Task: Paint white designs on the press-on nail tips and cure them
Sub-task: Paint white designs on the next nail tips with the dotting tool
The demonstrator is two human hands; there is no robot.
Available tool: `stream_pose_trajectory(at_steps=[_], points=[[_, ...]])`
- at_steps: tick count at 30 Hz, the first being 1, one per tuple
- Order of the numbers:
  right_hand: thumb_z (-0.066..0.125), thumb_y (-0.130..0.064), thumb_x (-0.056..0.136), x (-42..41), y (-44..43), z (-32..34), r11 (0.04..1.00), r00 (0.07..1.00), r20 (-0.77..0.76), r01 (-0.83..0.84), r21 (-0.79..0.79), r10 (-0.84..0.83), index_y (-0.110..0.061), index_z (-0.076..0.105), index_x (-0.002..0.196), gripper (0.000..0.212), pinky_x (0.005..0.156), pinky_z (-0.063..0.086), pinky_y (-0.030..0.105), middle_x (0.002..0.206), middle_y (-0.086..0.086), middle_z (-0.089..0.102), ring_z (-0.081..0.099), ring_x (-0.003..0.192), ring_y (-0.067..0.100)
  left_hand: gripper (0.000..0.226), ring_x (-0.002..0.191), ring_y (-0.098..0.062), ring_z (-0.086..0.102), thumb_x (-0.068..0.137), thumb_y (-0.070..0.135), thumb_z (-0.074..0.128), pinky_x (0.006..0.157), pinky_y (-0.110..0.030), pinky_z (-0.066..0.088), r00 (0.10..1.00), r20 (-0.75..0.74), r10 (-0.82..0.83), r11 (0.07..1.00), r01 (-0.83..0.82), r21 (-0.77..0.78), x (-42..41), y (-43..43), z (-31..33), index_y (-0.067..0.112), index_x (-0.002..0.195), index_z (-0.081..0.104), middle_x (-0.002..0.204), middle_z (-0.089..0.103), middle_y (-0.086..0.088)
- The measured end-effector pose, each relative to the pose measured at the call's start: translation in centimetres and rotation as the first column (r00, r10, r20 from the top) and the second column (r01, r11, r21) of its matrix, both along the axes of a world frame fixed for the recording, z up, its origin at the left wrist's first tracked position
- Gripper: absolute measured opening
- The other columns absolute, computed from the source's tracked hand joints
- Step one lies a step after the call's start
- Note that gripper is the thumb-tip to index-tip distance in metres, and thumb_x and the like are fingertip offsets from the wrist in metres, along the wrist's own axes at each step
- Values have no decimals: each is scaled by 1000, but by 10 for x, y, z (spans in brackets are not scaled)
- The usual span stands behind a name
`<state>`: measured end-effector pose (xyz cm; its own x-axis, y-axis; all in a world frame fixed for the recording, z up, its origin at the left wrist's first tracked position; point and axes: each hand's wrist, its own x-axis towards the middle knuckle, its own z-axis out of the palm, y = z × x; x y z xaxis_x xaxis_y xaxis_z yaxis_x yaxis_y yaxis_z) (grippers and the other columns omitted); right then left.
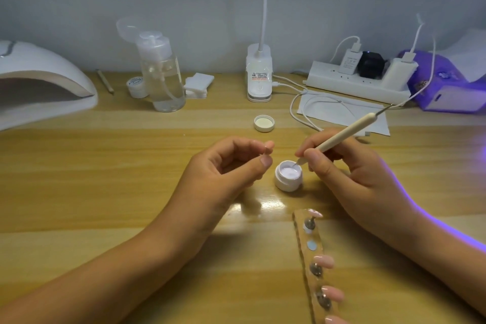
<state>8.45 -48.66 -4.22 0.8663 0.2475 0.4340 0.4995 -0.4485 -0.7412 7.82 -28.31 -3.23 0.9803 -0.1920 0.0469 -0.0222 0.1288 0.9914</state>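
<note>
Between left hand and right hand, gel pot just beyond nail strip

A small pale pink press-on nail tip is pinched between thumb and forefinger of the left hand above the middle of the wooden table. Just right of it, a small round white jar of white gel stands open and upright. A slim cream-handled dotting pen, gripped by the right hand, slants tip-down into the gel. Near the front edge, a narrow tan strip carries glossy pink nail tips on metal studs.
</note>
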Motion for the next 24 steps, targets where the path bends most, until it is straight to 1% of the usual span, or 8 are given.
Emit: stream_pose_trajectory(at_steps=[5,9,14,17,19,21,22,24], points=[[53,-29,95,1,1,0,999,1000,11,-21,-47,21,-22,62,96,12,73,45,26,89,-10,62,55,83,19,19,69,3,60,65,37,73,64,-9,47,1000,8,-5,1000,5,20,1,0,-1,34,83,77,88,74,9],[50,-36,93,0,2,0,995,999,12,-34,-90,35,-22,63,97,19,73,46,32,91,-9,62,56,85,20,18,69,2,60,66,38,73,63,-9,46,1000,9,-16,999,15,31,1,1,-2,34,83,77,82,72,10],[53,-29,95,-2,1,1,999,1000,17,-18,-49,19,-23,62,97,11,74,46,27,91,-9,62,56,85,20,15,69,2,60,68,37,72,63,-9,47,999,31,-35,999,34,33,0,0,-2,35,82,76,78,69,12],[55,-21,92,-5,3,5,994,1000,19,-6,107,4,-19,62,98,9,75,47,23,90,-7,62,58,84,18,13,68,3,60,68,32,72,63,-8,45,997,48,-66,998,65,9,0,0,-2,34,80,75,81,72,10],[59,-18,89,-8,3,8,970,1000,17,3,244,-7,-15,61,96,8,74,45,17,87,-8,62,59,80,10,12,68,3,62,70,26,73,64,-8,46,992,57,-110,994,111,-3,-1,0,-1,31,81,76,80,73,10],[64,-20,84,-13,3,9,929,1000,5,21,369,-24,-15,58,92,11,71,44,13,82,-10,60,57,77,3,10,68,2,63,75,20,77,63,-9,47,982,69,-175,985,175,12,-4,0,-1,27,81,76,78,73,11],[68,-23,83,-15,2,9,905,999,-14,33,425,-30,-17,57,89,14,70,44,14,80,-9,58,56,75,5,10,67,0,63,76,18,78,63,-10,47,976,71,-207,978,205,27,-5,0,-1,26,81,76,77,73,10],[77,-31,78,-20,-1,10,855,996,-87,39,517,7,-22,56,83,23,73,45,24,75,-4,55,51,74,16,8,66,-2,61,76,18,74,62,-11,46,964,56,-261,965,258,51,-6,-1,-2,24,81,75,73,71,9]])
